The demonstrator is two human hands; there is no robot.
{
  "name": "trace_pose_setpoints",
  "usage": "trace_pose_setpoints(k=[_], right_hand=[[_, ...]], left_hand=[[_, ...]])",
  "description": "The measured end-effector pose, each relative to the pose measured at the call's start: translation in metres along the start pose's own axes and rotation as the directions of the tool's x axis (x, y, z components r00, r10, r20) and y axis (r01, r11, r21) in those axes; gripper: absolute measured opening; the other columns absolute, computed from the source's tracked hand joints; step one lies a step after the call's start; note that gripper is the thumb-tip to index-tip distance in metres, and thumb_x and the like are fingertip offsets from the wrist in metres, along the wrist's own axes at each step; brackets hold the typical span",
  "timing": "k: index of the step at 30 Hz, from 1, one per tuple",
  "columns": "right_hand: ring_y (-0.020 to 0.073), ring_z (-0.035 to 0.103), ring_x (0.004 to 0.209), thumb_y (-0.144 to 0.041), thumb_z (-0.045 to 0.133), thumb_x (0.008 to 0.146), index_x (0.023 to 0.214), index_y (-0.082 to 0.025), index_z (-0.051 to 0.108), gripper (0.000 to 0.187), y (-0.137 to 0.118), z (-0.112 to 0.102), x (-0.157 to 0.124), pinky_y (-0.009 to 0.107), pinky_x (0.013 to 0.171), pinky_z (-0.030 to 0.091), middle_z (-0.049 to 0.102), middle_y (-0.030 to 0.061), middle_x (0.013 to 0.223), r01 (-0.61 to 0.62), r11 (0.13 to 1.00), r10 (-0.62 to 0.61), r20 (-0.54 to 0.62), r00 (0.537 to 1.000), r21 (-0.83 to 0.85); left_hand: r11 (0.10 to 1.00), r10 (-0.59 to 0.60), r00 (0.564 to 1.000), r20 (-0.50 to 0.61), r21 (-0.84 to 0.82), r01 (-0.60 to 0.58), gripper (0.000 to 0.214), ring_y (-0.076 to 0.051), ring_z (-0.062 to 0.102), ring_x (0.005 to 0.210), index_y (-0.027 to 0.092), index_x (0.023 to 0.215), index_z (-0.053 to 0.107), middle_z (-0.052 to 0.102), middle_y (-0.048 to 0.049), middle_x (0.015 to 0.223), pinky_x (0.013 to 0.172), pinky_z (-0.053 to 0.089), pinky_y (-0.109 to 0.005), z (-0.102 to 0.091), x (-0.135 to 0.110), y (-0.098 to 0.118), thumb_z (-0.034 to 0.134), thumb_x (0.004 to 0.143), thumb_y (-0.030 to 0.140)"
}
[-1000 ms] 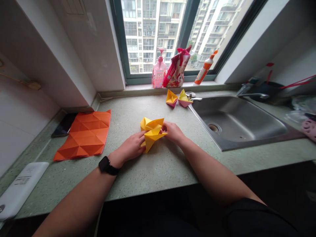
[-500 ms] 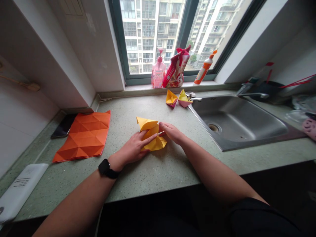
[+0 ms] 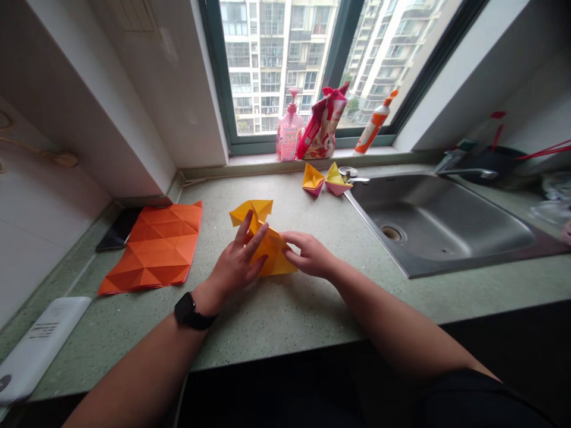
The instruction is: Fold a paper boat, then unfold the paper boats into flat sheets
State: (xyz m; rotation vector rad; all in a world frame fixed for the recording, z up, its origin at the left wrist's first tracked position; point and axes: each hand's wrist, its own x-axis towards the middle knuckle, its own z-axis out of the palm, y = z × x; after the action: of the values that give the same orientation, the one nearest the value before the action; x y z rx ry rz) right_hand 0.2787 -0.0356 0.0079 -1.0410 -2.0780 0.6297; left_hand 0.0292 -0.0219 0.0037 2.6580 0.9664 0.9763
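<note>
A partly folded sheet of yellow paper (image 3: 272,252) lies on the counter between my hands, its far corners lifted in raised flaps. My left hand (image 3: 234,261), a black watch on its wrist, rests against the paper's left side with fingers spread; part of the paper is hidden beneath them. At the right edge, my right hand (image 3: 307,252) has the yellow paper between thumb and fingers. Beyond, two small folded paper shapes stand side by side: one orange-yellow and magenta (image 3: 313,179), the other yellow and pink (image 3: 338,179).
Creased orange sheets (image 3: 154,246) lie to the left, partly over a dark flat object (image 3: 118,229). A white slab-like device (image 3: 44,345) is at the near left. The steel sink (image 3: 419,270) is set in at right. A pump bottle (image 3: 289,134), red bag (image 3: 323,125) and orange-white bottle (image 3: 372,128) line the windowsill.
The yellow paper has turned, with its raised flaps now farther left and its near part spread flatter. My left fingers have lifted and spread; my right hand has shifted slightly nearer me.
</note>
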Motion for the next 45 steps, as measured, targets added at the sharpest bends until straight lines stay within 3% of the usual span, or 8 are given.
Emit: trace_pose_setpoints(k=[10, 15, 22, 28, 31, 38, 41, 45], right_hand=[[0.0220, 0.070, 0.095, -0.010, 0.051, 0.099, 0.138, -0.032, 0.070, 0.048, 0.003, 0.003, -0.004, 0.042, 0.093, 0.053, 0.080, 0.0059, 0.109, 0.190, 0.909, -0.213, -0.022, 0.977, -0.370], [0.0212, 0.070, 0.093, -0.014, 0.051, 0.104, 0.137, -0.032, 0.073, 0.044, 0.000, 0.000, -0.004, 0.039, 0.090, 0.052, 0.079, 0.0063, 0.108, 0.185, 0.873, -0.223, -0.031, 0.974, -0.451], [0.0202, 0.068, 0.092, -0.009, 0.052, 0.102, 0.132, -0.037, 0.077, 0.049, 0.001, -0.011, -0.006, 0.040, 0.091, 0.053, 0.079, 0.0048, 0.108, 0.185, 0.864, -0.222, -0.026, 0.975, -0.469], [0.0217, 0.070, 0.093, -0.012, 0.049, 0.104, 0.132, -0.037, 0.077, 0.046, -0.002, -0.022, -0.008, 0.041, 0.091, 0.055, 0.079, 0.0052, 0.105, 0.150, 0.905, -0.197, -0.079, 0.977, -0.398], [0.0234, 0.072, 0.095, -0.021, 0.054, 0.104, 0.140, -0.033, 0.072, 0.041, -0.009, -0.027, -0.008, 0.042, 0.094, 0.057, 0.079, 0.0059, 0.104, 0.063, 0.964, -0.120, -0.214, 0.969, -0.257], [0.0258, 0.075, 0.097, -0.042, 0.078, 0.090, 0.122, -0.027, 0.073, 0.036, -0.013, -0.032, -0.006, 0.041, 0.092, 0.060, 0.080, 0.0050, 0.102, -0.160, 0.977, 0.196, -0.285, 0.938, 0.143], [0.0265, 0.074, 0.098, -0.046, 0.076, 0.090, 0.102, -0.025, 0.076, 0.025, -0.006, -0.025, -0.002, 0.042, 0.093, 0.060, 0.079, 0.0062, 0.102, -0.191, 0.947, 0.257, -0.247, 0.934, 0.259], [0.0280, 0.075, 0.099, -0.051, 0.074, 0.089, 0.104, -0.023, 0.076, 0.032, 0.000, -0.016, 0.003, 0.044, 0.091, 0.061, 0.080, 0.0068, 0.103, -0.233, 0.837, 0.377, -0.213, 0.902, 0.495]], left_hand=[[0.984, -0.054, 0.963, -0.266, 0.151, 0.097, 0.071, -0.013, 0.070, 0.081, 0.039, 0.170, 0.026, 0.045, -0.0178, 0.166, 0.059, 0.058, -0.023, -0.025, 0.001, -0.010, 0.060, 0.108, 0.037], [0.969, 0.040, 0.936, -0.350, 0.241, 0.049, 0.077, -0.027, 0.068, 0.110, 0.036, 0.169, 0.033, 0.055, -0.0157, 0.147, 0.089, 0.063, -0.040, -0.037, 0.000, -0.011, 0.069, 0.101, 0.028], [0.961, 0.121, 0.961, -0.249, 0.273, -0.051, 0.059, -0.036, 0.050, 0.145, 0.049, 0.142, 0.066, 0.042, -0.0045, 0.165, 0.119, 0.047, -0.060, -0.054, -0.004, -0.011, 0.079, 0.092, 0.021], [0.966, 0.149, 0.964, -0.222, 0.240, -0.094, 0.003, -0.036, 0.044, 0.155, 0.030, 0.092, 0.077, 0.051, -0.0022, 0.163, 0.125, 0.043, -0.064, -0.061, 0.000, -0.012, 0.079, 0.092, 0.028], [0.988, 0.133, 0.952, -0.276, 0.109, -0.107, 0.014, -0.032, 0.054, 0.149, 0.025, 0.086, 0.070, 0.070, -0.0063, 0.144, 0.125, 0.044, -0.060, -0.061, 0.002, -0.012, 0.074, 0.098, 0.030], [0.939, -0.302, 0.877, -0.373, -0.277, 0.205, 0.021, -0.019, 0.075, 0.083, 0.022, 0.090, 0.070, 0.078, -0.0004, 0.088, 0.094, 0.061, -0.038, -0.047, 0.000, -0.014, 0.074, 0.097, 0.041], [0.800, -0.544, 0.784, -0.299, -0.467, 0.376, 0.029, -0.016, 0.068, 0.072, 0.021, 0.087, 0.068, 0.071, 0.0006, 0.079, 0.066, 0.057, -0.026, -0.041, 0.000, -0.018, 0.079, 0.091, 0.047], [0.605, -0.667, 0.724, -0.176, -0.695, 0.389, 0.034, -0.015, 0.067, 0.074, 0.020, 0.093, 0.069, 0.072, -0.0004, 0.085, 0.066, 0.057, -0.024, -0.030, 0.007, -0.023, 0.082, 0.085, 0.050]])
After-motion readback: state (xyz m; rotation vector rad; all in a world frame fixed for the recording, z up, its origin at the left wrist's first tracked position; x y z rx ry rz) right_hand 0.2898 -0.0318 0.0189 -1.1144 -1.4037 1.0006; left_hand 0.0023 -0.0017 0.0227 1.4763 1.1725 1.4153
